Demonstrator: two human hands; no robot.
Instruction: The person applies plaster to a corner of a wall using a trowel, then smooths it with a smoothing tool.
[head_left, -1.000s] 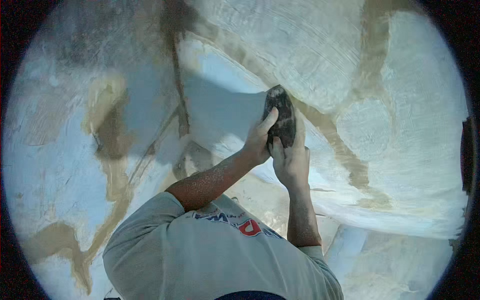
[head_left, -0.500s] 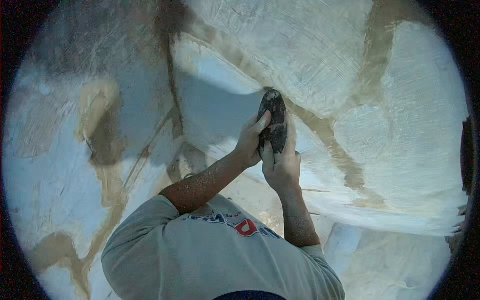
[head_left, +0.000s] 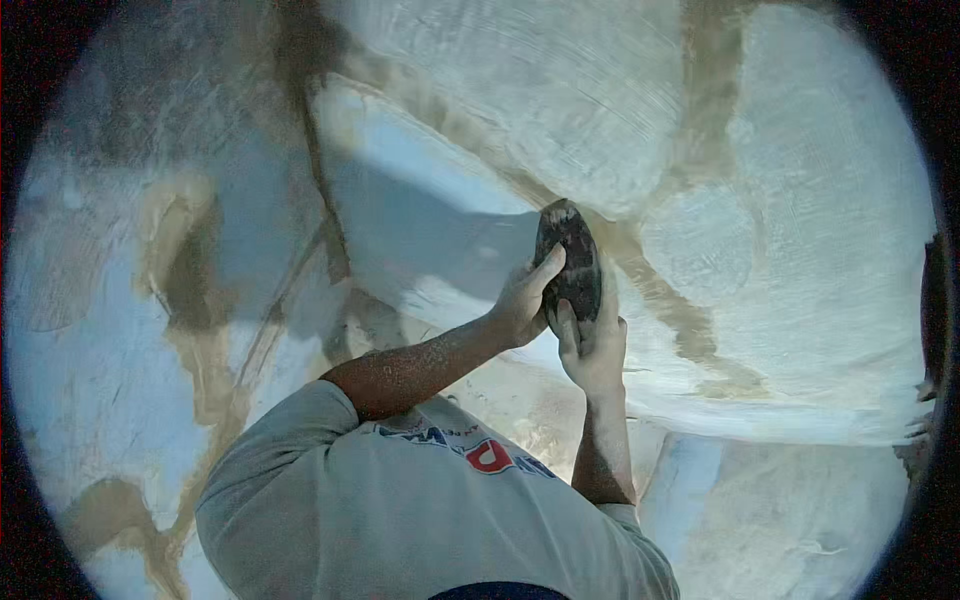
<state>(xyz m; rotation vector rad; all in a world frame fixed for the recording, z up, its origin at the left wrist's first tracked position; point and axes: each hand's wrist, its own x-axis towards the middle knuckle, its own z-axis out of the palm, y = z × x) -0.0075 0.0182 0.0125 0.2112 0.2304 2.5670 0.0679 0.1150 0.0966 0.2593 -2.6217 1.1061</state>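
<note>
Both my hands hold a dark, elongated oval block (head_left: 570, 262) with worn, pale-smudged patches; its exact kind does not show clearly. My left hand (head_left: 524, 303) grips its left side, thumb laid across the face. Lower down, my right hand (head_left: 596, 352) is closed on the near end and right edge, thumb up on the face. The block's far tip lies over a brown band (head_left: 470, 133) on a large pale, scuffed surface (head_left: 590, 90). Whether its underside presses on that surface is hidden. Pale dust coats both my forearms.
More brown streaks (head_left: 685, 315) branch across the pale blue-white surface. At the left is a brown patch (head_left: 185, 235) with a streak running down. A ridge (head_left: 780, 425) bends along the right. Dark, ragged material (head_left: 932, 320) stands at the far right rim.
Both hands and the oval block have moved right and nearer, along the brown band. The whole view has shifted slightly, so the surface markings sit farther left.
</note>
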